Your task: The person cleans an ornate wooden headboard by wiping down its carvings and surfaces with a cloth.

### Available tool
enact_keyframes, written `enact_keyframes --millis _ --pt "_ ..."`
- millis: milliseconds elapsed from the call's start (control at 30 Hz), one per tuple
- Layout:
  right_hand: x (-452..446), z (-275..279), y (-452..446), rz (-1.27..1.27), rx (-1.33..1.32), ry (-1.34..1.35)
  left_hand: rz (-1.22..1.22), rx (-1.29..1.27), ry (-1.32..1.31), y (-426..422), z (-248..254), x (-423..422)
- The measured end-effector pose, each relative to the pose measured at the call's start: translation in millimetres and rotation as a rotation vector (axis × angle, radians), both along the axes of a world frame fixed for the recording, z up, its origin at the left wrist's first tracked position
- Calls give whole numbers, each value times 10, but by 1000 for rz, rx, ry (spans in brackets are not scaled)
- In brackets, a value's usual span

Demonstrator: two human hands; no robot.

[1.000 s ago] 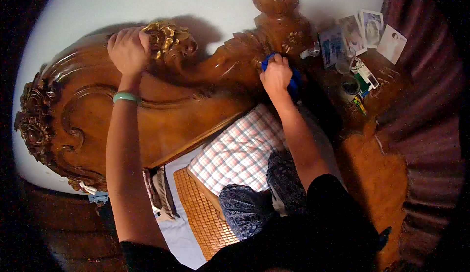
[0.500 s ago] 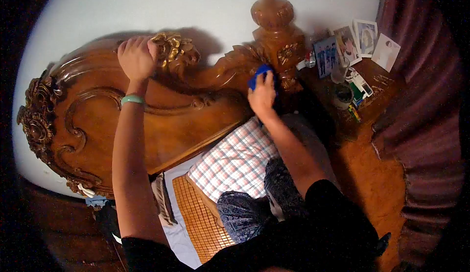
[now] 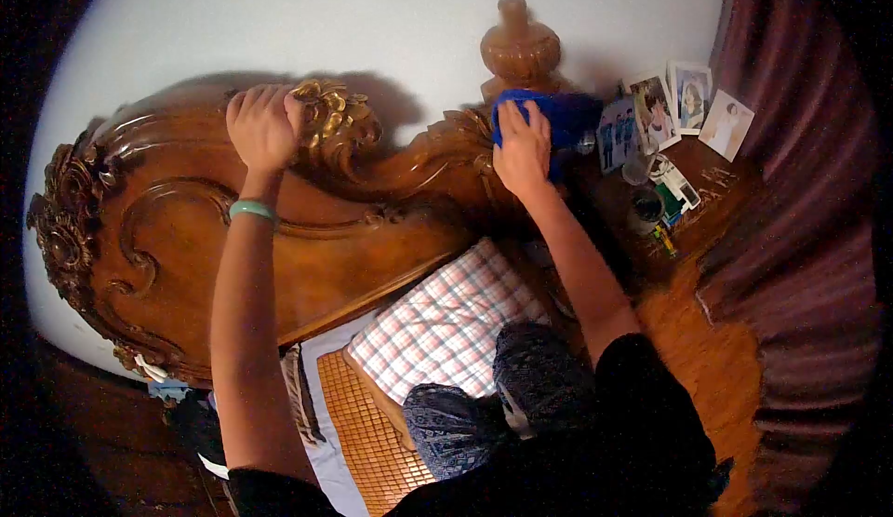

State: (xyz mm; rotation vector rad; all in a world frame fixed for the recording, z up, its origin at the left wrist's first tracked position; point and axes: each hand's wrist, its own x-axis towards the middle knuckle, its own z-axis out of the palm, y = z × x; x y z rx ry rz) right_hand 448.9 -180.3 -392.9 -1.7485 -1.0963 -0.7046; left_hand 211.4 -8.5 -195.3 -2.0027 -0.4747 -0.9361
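My left hand (image 3: 265, 128) is wrapped over the top edge of the carved wooden headboard (image 3: 363, 238), beside a gold-coloured carved ornament (image 3: 333, 115). A green bangle (image 3: 251, 209) circles that wrist. My right hand (image 3: 523, 147) presses a blue cloth (image 3: 569, 117) against the carved bedpost (image 3: 521, 52) at the headboard's right end. The cloth spreads out to the right of the fingers and covers part of the post. Its underside and my right fingertips' grip are partly hidden.
A checked pillow (image 3: 446, 312) lies below the headboard, near my knees, next to a woven mat (image 3: 363, 424). On the right, a bedside table (image 3: 716, 205) carries several photos (image 3: 727, 126), a glass and small items. A dark curtain (image 3: 809, 238) hangs at the far right.
My right hand has moved up and to the right with the blue cloth, from the headboard's carved end onto the post. The cloth now spreads wider. My left hand keeps its hold.
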Motion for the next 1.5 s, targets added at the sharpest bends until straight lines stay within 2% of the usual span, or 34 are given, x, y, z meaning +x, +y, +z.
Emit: enact_keyframes --millis 67,100,167,200,233,333,400,433,500,533,600,667,733,767,800,867,900,967,1000,1067,1100,1167,1233,1333,1367,1433,1500 --pt "74 112 148 -144 -313 -185 -18 -2 8 -7 31 -7" --pt "182 107 337 -140 -318 -191 -37 -6 22 -19 20 -14" --pt "358 9 741 -172 -740 -111 -88 33 -5 21 20 5" --pt "203 342 542 -220 -972 -334 -142 78 -31 31 14 16" --pt "88 576 363 -177 -1050 -412 -148 72 -34 16 -2 18" --pt "226 363 231 -177 -950 -520 -67 81 -23 20 -1 -3" --pt "337 151 58 28 -526 -361 -92 76 -19 22 7 -9" --pt "358 100 -23 30 -517 -366 -118 66 -10 28 14 -15" --pt "392 -26 -204 105 -239 -330 -160 90 -23 32 14 -21" --pt "447 -90 -250 102 -235 -334 -110 20 -4 24 15 -25" --pt "581 -263 -293 143 -175 -135 -16 -53 23 3 29 -25" --pt "805 -527 -381 87 -12 121 -39 -49 6 43 15 -23" --pt "910 -371 -558 77 200 699 -54 -36 -3 3 14 -23" --pt "1029 -410 -515 75 202 693 -57 -35 -8 -40 25 -15" --pt "1209 -477 -401 154 469 715 -56 -48 -17 -81 30 -3" --pt "1319 -300 -338 387 647 848 -56 -59 -28 -111 23 6" --pt "1357 -303 -187 386 650 848 -34 -65 -25 -101 22 2" --pt "1493 -343 168 47 441 444 -18 -63 -20 -38 20 3" --pt "1579 -297 205 46 448 440 -77 8 -34 -12 17 19" --pt "1792 -186 219 264 163 816 -198 62 -88 -7 21 43" --pt "1937 -156 248 263 163 813 -200 61 -92 -24 14 20" --pt "2267 -193 397 445 102 896 20 -60 -14 -21 25 11" --pt "2376 -154 473 602 111 917 -21 -46 -30 -13 23 23" --pt "2343 -203 538 457 126 790 -108 -2 -65 -54 22 19" --pt "2369 -310 527 279 -1 732 -170 42 -85 -62 30 33" --pt "2275 -362 460 94 -124 656 -178 57 -98 -9 13 13" --pt "1909 -538 285 -78 127 390 -74 -53 -62 -9 -7 -2"
